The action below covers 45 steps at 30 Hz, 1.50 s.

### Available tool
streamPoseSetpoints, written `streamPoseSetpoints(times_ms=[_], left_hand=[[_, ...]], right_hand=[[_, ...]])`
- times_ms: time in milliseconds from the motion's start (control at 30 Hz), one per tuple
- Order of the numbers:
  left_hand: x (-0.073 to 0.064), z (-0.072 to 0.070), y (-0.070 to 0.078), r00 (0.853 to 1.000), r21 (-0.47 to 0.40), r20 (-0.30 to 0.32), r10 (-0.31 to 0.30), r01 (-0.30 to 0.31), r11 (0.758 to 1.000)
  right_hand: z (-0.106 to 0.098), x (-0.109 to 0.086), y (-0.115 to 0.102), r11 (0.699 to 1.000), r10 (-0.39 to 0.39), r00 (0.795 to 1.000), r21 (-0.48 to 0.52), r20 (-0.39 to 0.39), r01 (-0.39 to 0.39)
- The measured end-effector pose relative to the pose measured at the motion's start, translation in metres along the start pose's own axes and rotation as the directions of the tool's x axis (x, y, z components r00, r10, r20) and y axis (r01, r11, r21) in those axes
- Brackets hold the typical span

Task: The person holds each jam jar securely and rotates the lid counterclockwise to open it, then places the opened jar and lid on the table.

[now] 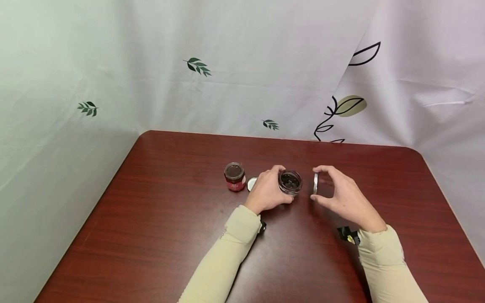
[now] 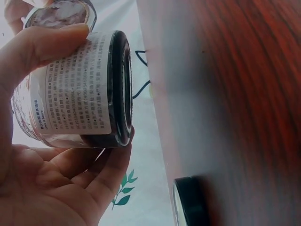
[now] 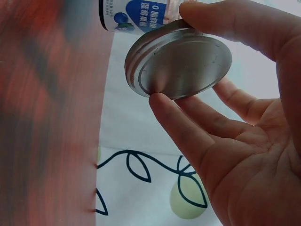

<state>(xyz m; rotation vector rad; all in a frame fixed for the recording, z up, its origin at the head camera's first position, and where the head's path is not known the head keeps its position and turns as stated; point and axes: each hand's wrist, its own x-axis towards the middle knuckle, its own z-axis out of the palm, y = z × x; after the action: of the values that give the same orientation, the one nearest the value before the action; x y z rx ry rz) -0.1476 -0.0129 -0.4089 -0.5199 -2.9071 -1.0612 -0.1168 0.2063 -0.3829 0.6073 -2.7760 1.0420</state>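
My left hand (image 1: 268, 191) grips an uncapped glass jar (image 1: 290, 182) of dark jam, thumb and fingers curled round its sides. In the left wrist view the jar (image 2: 80, 94) shows a white label of small print and appears raised off the table. A silver metal lid (image 3: 181, 66) is pinched by its rim between the thumb and fingers of my right hand (image 1: 342, 195). The lid (image 1: 315, 183) stands on edge, a small gap to the right of the jar's mouth. Blueberries are printed on the jar's blue and white label (image 3: 141, 14) in the right wrist view.
A second uncapped jar (image 1: 235, 176) with a red label stands left of my left hand. Between them a white-lined lid (image 1: 251, 184) lies on the brown table (image 1: 170, 227), partly hidden by that hand. A white leaf-patterned curtain (image 1: 242, 92) hangs behind the table.
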Motion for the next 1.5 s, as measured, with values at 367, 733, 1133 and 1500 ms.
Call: streamPoseSetpoints(times_ms=[367,733,1133,1500], left_hand=[[0.001,0.0,-0.001,1.0,0.016,-0.012,-0.018,0.018,1.0],[0.001,0.003,-0.001,0.998,0.012,0.02,-0.056,0.056,0.998],[0.003,0.003,0.0,0.998,0.025,0.022,-0.066,0.066,0.998],[0.005,0.004,0.0,0.996,0.024,0.039,-0.077,0.076,0.997]], right_hand=[[0.007,0.0,0.005,1.0,0.005,0.999,-0.014,0.046,-0.005],[0.015,0.001,0.008,0.999,0.036,0.997,0.018,0.063,-0.037],[0.02,0.003,0.011,0.997,0.071,0.991,0.027,0.111,-0.074],[0.023,0.004,0.012,0.993,0.101,0.985,0.043,0.141,-0.108]])
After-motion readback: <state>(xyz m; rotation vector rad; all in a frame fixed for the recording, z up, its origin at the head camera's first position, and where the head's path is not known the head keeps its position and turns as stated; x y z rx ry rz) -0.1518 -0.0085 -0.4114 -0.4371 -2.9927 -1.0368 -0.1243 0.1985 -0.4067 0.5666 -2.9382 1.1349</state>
